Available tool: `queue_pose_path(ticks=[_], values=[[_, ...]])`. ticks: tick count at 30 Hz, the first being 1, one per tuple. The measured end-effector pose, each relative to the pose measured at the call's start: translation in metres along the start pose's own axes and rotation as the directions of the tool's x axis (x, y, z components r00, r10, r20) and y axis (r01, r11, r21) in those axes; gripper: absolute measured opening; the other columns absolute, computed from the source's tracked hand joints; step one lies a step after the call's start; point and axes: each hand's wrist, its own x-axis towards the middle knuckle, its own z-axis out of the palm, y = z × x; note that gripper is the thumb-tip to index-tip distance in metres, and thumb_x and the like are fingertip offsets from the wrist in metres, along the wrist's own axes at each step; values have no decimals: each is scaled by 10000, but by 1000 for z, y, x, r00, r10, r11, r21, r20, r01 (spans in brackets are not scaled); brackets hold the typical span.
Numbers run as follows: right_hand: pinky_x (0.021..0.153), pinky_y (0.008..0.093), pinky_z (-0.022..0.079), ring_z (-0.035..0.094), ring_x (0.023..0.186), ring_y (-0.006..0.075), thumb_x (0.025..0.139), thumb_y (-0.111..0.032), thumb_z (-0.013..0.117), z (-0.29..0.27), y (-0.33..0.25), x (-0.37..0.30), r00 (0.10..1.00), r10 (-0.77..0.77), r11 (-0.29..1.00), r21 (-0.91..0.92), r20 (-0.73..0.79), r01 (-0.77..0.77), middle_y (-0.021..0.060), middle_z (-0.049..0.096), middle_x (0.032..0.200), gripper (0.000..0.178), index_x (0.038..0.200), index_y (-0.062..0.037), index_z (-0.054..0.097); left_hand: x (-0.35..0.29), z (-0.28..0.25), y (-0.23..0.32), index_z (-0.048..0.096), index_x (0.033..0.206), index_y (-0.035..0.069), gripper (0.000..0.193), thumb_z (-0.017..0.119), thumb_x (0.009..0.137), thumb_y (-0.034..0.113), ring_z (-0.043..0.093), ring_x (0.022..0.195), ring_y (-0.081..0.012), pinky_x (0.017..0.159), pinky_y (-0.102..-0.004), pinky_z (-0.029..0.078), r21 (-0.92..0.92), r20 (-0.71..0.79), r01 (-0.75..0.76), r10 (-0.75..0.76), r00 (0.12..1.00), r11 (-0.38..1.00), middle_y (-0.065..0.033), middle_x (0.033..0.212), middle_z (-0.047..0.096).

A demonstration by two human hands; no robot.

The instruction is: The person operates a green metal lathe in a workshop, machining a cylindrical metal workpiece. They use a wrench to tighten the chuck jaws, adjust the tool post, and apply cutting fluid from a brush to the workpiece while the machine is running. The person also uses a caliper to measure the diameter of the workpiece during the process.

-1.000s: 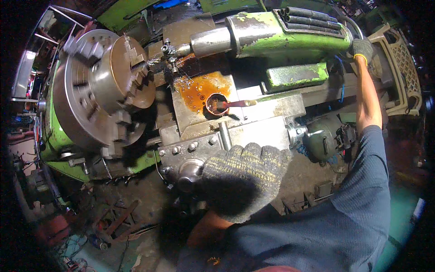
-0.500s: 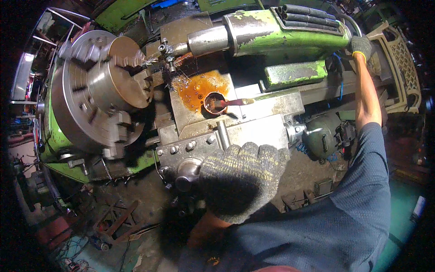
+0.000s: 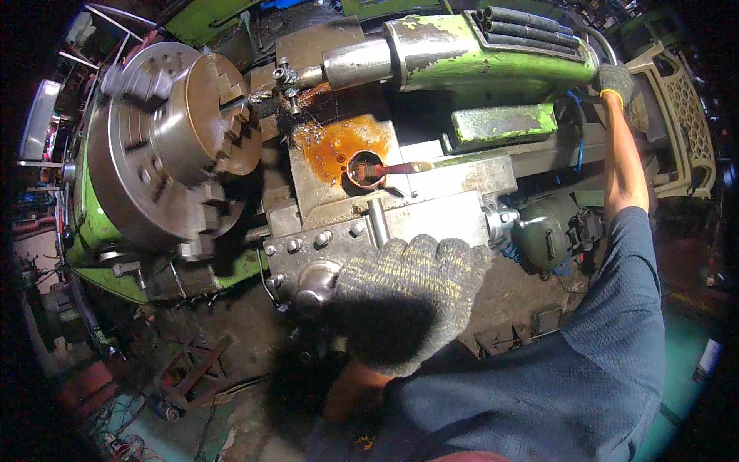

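My left hand (image 3: 408, 304), in a grey and yellow knit glove, lies over the carriage beside a round metal knob (image 3: 314, 291). Its fingers curl downward; the tips and whatever they grip are hidden. Far to the right, my gloved right hand (image 3: 614, 81) is closed on the handwheel (image 3: 606, 42) at the end of the green tailstock (image 3: 439, 58). From the tailstock a steel quill (image 3: 356, 65) reaches toward a large lathe chuck (image 3: 115, 165), blurred as it spins. A smaller jawed cylinder (image 3: 185, 123) sits in it. A cross-shaped metal tool holder (image 3: 288, 83) stands between quill and cylinder.
A cup (image 3: 358, 179) with a red-handled brush (image 3: 404, 168) stands by a brown oil puddle (image 3: 339, 146) on the cross slide. Bolts (image 3: 323, 239) and an upright steel pin (image 3: 378, 223) rise near my left hand. A beige plastic chair (image 3: 681, 115) stands far right.
The chuck's blurred jaws stand at a different angle. The lathe has shifted slightly in the picture. Both hands keep nearly the same places.
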Motion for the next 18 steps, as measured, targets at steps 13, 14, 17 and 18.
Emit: queue_pose_path(ticks=[13, 14, 17, 18], values=[[980, 494, 507, 643, 1155, 419, 825, -362, 570, -3, -1, -1, 998, 61, 995, 83, 32, -63, 214, 676, 1233, 469, 1196, -112, 708, -6, -12, 8, 668, 790, 149, 152, 695, 858, 283, 587, 595, -240, 523, -426, 445, 38, 19, 3, -3, 1000, 999, -40, 683, 589], [982, 493, 506, 640, 1161, 418, 827, -364, 569, -4, 2, 0, 997, 71, 993, 94, 43, -75, 209, 674, 1241, 470, 1202, -117, 705, -7, -14, 9, 668, 790, 149, 152, 695, 858, 282, 587, 596, -240, 524, -427, 445, 37, 22, 1, -2, 1000, 999, -40, 684, 589], [984, 491, 507, 637, 1169, 414, 837, -368, 561, -1, 2, 1, 995, 90, 989, 114, 35, -93, 199, 669, 1260, 472, 1218, -127, 700, -10, -16, 8, 670, 790, 149, 150, 696, 856, 281, 587, 597, -242, 526, -429, 445, 34, 24, 5, -6, 1000, 999, -40, 684, 591], [983, 491, 507, 639, 1166, 414, 837, -369, 561, -2, 3, 0, 994, 96, 988, 115, 43, -100, 201, 670, 1255, 472, 1217, -126, 701, -12, -15, 8, 670, 790, 149, 150, 696, 856, 280, 587, 597, -243, 527, -430, 445, 34, 24, 7, -8, 1000, 999, -41, 685, 591]])
